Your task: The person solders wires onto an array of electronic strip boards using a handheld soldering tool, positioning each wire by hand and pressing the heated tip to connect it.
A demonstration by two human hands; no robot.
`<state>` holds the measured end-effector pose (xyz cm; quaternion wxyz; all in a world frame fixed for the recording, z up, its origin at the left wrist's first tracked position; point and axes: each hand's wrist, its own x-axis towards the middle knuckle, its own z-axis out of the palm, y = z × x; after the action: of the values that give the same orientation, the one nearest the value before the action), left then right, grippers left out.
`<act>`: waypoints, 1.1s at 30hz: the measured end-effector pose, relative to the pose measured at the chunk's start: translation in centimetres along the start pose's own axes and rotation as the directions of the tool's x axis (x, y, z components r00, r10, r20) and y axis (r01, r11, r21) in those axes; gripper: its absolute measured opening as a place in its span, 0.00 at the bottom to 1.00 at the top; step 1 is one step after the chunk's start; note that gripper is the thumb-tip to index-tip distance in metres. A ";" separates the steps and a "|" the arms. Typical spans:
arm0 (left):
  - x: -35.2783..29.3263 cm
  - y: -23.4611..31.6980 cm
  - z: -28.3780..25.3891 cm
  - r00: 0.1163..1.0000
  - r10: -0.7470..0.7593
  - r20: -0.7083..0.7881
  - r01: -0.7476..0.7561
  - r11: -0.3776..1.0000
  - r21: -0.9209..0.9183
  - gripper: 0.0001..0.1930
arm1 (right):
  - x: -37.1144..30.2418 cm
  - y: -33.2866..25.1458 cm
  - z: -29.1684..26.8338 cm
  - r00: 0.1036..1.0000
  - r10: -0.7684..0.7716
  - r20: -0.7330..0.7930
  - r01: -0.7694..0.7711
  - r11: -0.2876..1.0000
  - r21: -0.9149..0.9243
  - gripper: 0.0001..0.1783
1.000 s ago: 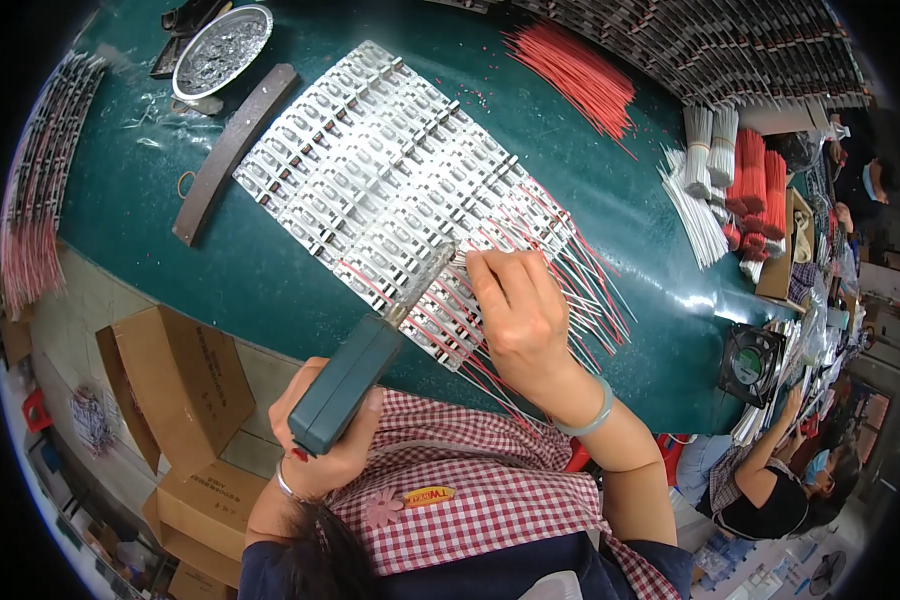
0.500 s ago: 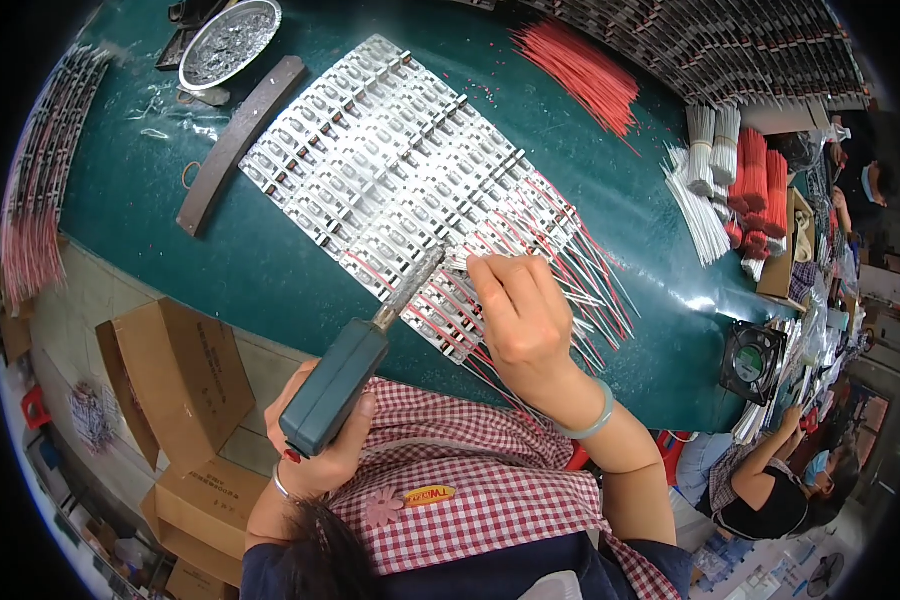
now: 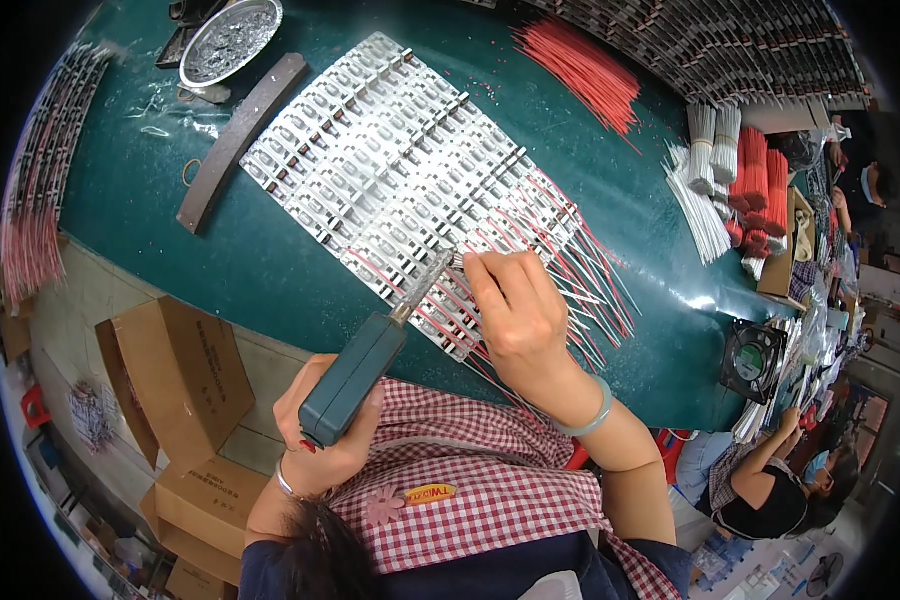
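Note:
My left hand (image 3: 338,458) is wrapped around the dark green body of a soldering iron (image 3: 355,378). The iron's metal shaft slants up and away to a tip over a panel of small white boards (image 3: 370,150), set in rows. Thumb and fingers of my right hand (image 3: 525,325) pinch together just right of that tip, at a thin wire whose end is mostly hidden by the fingertips. Red and white wires (image 3: 595,285) are attached along the panel's right side and trail off past it, some passing under my right hand.
Beyond the panel lie loose red wires (image 3: 580,75); bundled white wires (image 3: 705,150) and red bundles (image 3: 760,190) are at right. A curved dark bar (image 3: 240,145) and a metal dish (image 3: 232,45) sit left. A small fan (image 3: 755,360) stands near the right edge. Cardboard boxes (image 3: 185,380) are lower left.
The soldering iron and my left hand have shifted slightly right and away from me. My right hand has moved a little to the left, still pinched.

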<state>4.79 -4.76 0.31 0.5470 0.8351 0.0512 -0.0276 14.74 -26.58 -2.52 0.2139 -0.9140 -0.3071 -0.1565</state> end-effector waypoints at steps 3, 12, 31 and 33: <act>0.1 -0.1 0.1 0.997 0.074 -0.021 -0.074 0.997 0.023 0.11 | 0.0 -0.1 -0.1 1.000 -0.002 0.001 0.002 1.000 -0.013 0.18; -1.5 -1.2 -0.2 0.993 0.078 -0.088 -0.078 0.997 -0.001 0.13 | -0.2 -0.1 0.0 1.000 0.011 0.009 -0.011 0.999 -0.034 0.17; -1.7 -0.9 -0.9 1.000 0.028 -0.005 -0.028 0.998 0.048 0.13 | -0.5 -1.0 0.2 1.000 -0.018 -0.009 0.018 0.999 0.026 0.20; -1.5 -0.7 -0.7 1.000 -0.017 -0.004 0.017 1.000 0.022 0.12 | -0.5 -1.0 0.3 1.000 -0.026 -0.009 0.026 0.999 0.023 0.20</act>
<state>3.26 -3.95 0.11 0.5375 0.8406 0.0590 -0.0312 13.79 -25.95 -2.70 0.2239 -0.9067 -0.3198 -0.1597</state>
